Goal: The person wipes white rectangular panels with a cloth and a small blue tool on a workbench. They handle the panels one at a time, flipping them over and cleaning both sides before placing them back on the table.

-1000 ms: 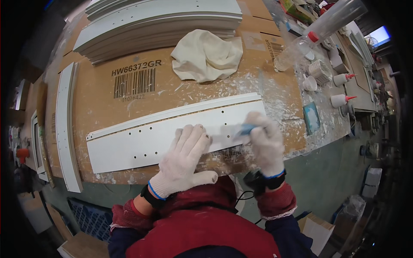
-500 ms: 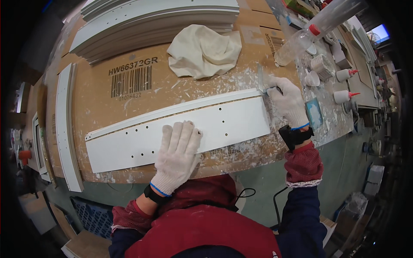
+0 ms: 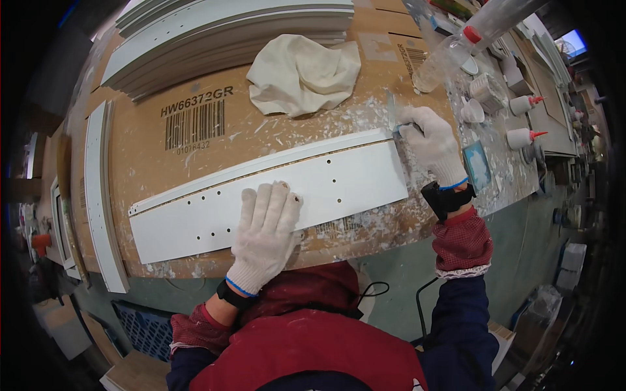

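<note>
Board lies beneath the left hand, grip spread flat. Right hand curls near its end, pinch impossible to tell.

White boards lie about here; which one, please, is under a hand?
The brown-grooved board before the person: the left hand lies flat on it; the rear stack and boards at left are untouched.

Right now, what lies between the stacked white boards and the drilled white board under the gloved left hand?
The head view shows a crumpled cream cloth and barcode-printed brown cardboard between the stacked boards and the drilled board.
</note>
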### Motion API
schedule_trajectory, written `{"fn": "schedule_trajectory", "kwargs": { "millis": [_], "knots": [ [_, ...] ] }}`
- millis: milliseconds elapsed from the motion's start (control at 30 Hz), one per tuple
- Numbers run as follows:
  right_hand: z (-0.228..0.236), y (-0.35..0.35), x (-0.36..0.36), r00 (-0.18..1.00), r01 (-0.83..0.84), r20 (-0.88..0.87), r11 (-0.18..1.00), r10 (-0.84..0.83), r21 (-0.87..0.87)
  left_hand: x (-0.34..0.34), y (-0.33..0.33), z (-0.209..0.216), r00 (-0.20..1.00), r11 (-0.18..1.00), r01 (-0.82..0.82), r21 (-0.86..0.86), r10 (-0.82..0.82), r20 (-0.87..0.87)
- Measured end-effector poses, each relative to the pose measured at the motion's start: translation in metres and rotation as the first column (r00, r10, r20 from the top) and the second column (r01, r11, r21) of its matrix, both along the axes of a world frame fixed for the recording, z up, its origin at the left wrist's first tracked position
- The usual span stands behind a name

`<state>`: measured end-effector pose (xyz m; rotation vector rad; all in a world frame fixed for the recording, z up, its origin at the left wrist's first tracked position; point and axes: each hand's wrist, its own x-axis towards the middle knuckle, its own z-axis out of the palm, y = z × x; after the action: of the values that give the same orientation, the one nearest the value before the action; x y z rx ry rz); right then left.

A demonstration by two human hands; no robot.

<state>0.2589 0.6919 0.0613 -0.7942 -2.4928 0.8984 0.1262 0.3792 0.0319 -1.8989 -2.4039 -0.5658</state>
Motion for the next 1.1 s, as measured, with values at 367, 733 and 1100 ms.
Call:
{"fn": "schedule_trajectory", "kwargs": {
  "millis": [367, 733, 1100],
  "knots": [
    [0.001, 0.004, 0.006, 0.995, -0.080, -0.052, 0.997, 0.080, 0.000, 0.000, 0.003, 0.001, 0.999, 1.000, -0.015, -0.013, 0.015, -0.029],
    [-0.005, 0.014, 0.006, 0.988, -0.148, 0.056, 0.978, 0.142, 0.146, 0.000, 0.003, -0.002, 0.999, 1.000, -0.005, 0.024, 0.006, -0.043],
    [-0.009, 0.019, 0.008, 0.989, -0.140, -0.034, 0.985, 0.144, 0.104, -0.001, 0.003, -0.007, 0.998, 0.998, -0.002, 0.058, 0.006, -0.070]
  ]
}}
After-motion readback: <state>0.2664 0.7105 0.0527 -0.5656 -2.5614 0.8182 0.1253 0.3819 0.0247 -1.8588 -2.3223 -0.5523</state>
